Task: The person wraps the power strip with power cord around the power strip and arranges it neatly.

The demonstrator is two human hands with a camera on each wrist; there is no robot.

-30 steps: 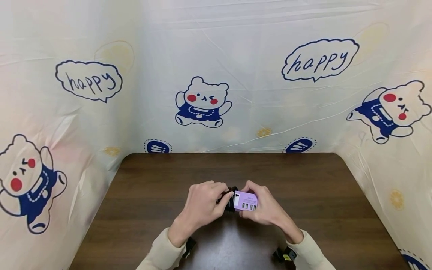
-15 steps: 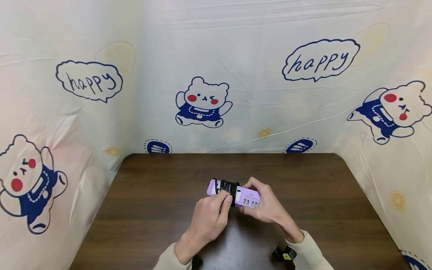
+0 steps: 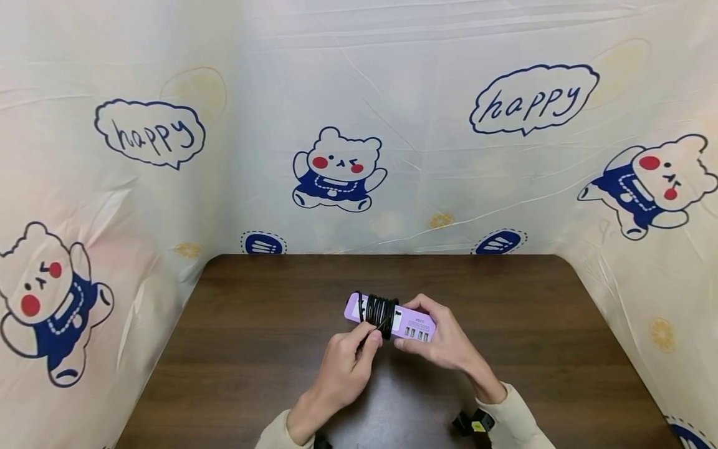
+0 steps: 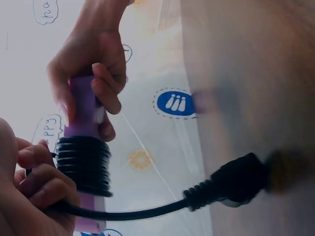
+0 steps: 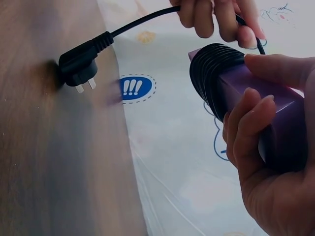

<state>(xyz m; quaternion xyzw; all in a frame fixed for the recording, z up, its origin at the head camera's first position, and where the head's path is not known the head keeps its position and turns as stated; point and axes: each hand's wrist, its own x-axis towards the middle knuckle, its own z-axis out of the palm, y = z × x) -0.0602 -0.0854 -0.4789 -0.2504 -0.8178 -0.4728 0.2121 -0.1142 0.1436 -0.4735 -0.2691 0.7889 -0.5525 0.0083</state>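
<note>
A purple power strip (image 3: 417,323) with several USB ports is held above the table, tilted slightly. Black cord (image 3: 380,317) is wound in several turns around its middle. My right hand (image 3: 445,340) grips the strip's right end between thumb and fingers. On the near side of the coil, my left hand (image 3: 343,368) pinches the cord's free part. From the left fingers, a length of cord runs to a black plug (image 5: 81,61), which hangs down close to the table in both wrist views; its prongs show in the right wrist view.
The dark brown wooden table (image 3: 252,312) lies beneath both hands. Behind it and at both sides hangs a pale printed curtain (image 3: 421,206) with bears and lettering. A black wrist device (image 3: 473,423) sits at the right sleeve.
My left hand has moved from over the strip's left end towards the near side, uncovering the wound cord. The right hand keeps its hold, and the strip tilts a little more.
</note>
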